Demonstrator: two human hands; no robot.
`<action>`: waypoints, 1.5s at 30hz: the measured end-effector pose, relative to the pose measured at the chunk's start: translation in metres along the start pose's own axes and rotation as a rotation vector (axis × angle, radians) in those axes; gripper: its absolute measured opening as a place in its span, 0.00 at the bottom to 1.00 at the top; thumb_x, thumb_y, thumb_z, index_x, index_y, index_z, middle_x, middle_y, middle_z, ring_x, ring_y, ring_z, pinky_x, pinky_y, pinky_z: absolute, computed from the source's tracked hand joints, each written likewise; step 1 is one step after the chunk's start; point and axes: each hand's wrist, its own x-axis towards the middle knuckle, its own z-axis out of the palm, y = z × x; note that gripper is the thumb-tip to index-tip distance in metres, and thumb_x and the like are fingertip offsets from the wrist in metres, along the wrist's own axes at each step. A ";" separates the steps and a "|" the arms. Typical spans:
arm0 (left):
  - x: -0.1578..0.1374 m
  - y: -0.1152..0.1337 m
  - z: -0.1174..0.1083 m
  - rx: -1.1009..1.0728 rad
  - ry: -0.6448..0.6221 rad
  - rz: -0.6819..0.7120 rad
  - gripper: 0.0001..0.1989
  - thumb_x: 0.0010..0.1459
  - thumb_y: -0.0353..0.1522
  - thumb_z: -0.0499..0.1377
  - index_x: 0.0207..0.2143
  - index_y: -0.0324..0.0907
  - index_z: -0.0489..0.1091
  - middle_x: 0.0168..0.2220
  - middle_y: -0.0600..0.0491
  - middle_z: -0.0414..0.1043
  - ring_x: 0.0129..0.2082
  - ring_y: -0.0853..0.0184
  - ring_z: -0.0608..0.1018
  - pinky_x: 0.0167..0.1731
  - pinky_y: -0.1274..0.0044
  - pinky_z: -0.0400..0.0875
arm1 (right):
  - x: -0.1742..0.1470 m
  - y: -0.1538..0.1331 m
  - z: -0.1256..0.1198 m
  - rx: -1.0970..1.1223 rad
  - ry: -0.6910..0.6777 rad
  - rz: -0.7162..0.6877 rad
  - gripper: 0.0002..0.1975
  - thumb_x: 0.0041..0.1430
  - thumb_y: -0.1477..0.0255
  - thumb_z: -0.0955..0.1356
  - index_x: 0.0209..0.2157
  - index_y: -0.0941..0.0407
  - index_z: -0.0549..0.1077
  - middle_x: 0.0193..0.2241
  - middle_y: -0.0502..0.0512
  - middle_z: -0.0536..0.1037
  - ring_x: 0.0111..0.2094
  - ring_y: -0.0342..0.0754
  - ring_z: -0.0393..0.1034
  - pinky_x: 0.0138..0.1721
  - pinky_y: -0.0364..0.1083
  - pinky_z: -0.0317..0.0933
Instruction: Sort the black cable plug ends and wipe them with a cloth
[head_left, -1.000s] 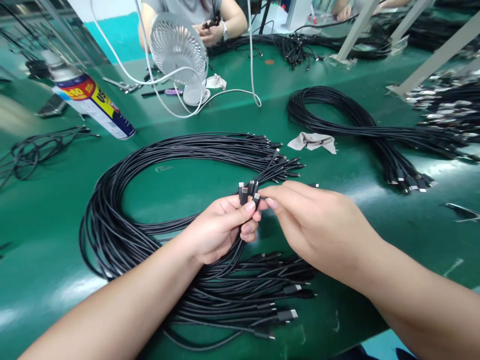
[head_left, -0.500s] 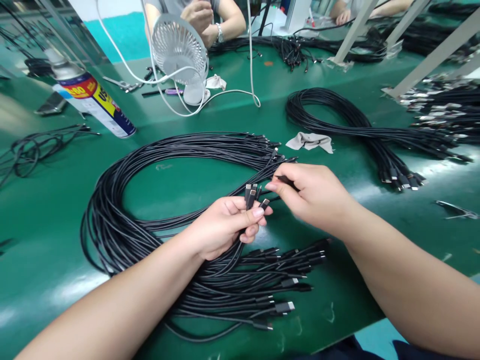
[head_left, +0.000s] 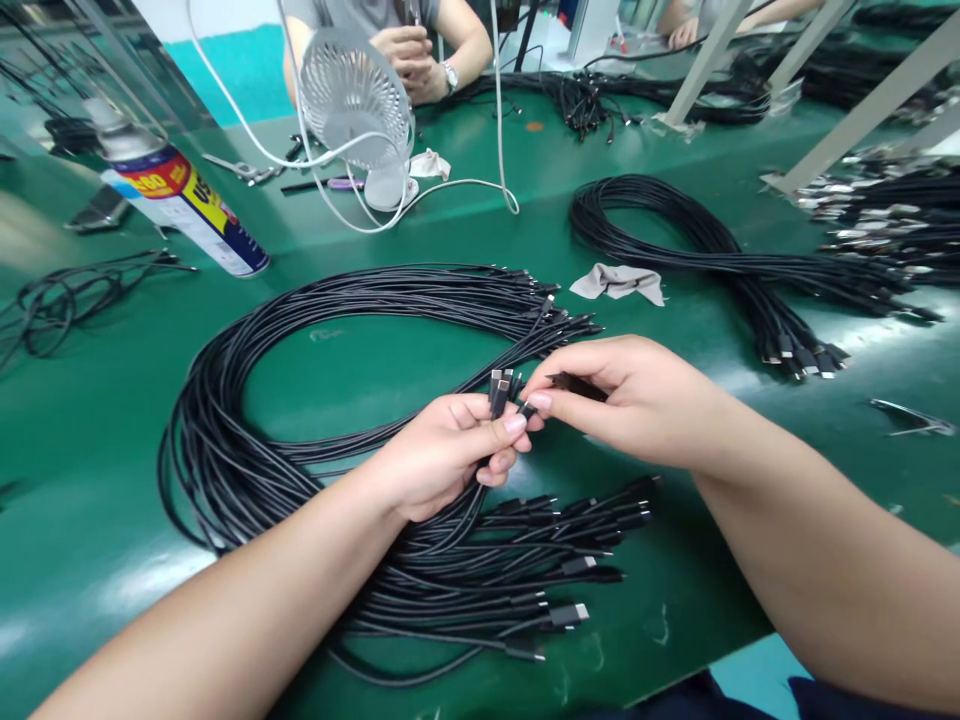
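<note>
My left hand (head_left: 465,450) is closed round several black USB cables, their metal-tipped plugs (head_left: 500,392) standing up out of the fingers. One plug (head_left: 527,411) leans right between thumb and forefinger. At that plug's tip, the thumb and fingertip of my right hand (head_left: 622,400) come together and touch it. A dark narrow piece (head_left: 576,386) lies in the right hand's grasp; its kind is unclear. Beneath both hands a large looped bundle of black cables (head_left: 217,430) rests on the green table, more plug ends (head_left: 570,614) fanning out toward the right.
Another cable bundle (head_left: 645,215) lies back right, near a grey cloth scrap (head_left: 619,284) and silvery tweezers (head_left: 911,417). A spray can (head_left: 187,210) and a small fan (head_left: 356,100) with a white cord stand behind. A co-worker's hands (head_left: 412,60) are across the table.
My right hand has moved slightly left and down, bringing its fingertips onto the leaning plug. My left hand stays nearly still. Across the table, the co-worker's hands have lowered.
</note>
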 end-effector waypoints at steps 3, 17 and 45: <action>0.000 0.000 0.002 0.013 0.011 -0.006 0.12 0.47 0.34 0.70 0.29 0.33 0.75 0.23 0.54 0.68 0.18 0.80 0.64 0.17 0.84 0.51 | -0.001 0.002 -0.004 -0.056 -0.015 0.018 0.06 0.59 0.73 0.67 0.31 0.55 0.77 0.27 0.47 0.80 0.27 0.40 0.72 0.28 0.39 0.62; 0.000 0.000 0.002 0.035 0.032 -0.005 0.13 0.46 0.33 0.70 0.29 0.32 0.75 0.22 0.54 0.68 0.18 0.80 0.64 0.17 0.83 0.51 | -0.001 0.001 -0.003 -0.053 0.024 0.021 0.07 0.59 0.75 0.65 0.32 0.55 0.76 0.26 0.47 0.79 0.28 0.41 0.72 0.29 0.40 0.63; 0.003 -0.003 -0.002 0.089 0.087 0.033 0.15 0.42 0.34 0.72 0.30 0.34 0.73 0.22 0.57 0.69 0.19 0.76 0.69 0.19 0.81 0.66 | 0.000 0.000 0.003 -0.150 0.126 0.002 0.07 0.56 0.75 0.65 0.31 0.55 0.75 0.26 0.49 0.79 0.26 0.42 0.71 0.27 0.41 0.61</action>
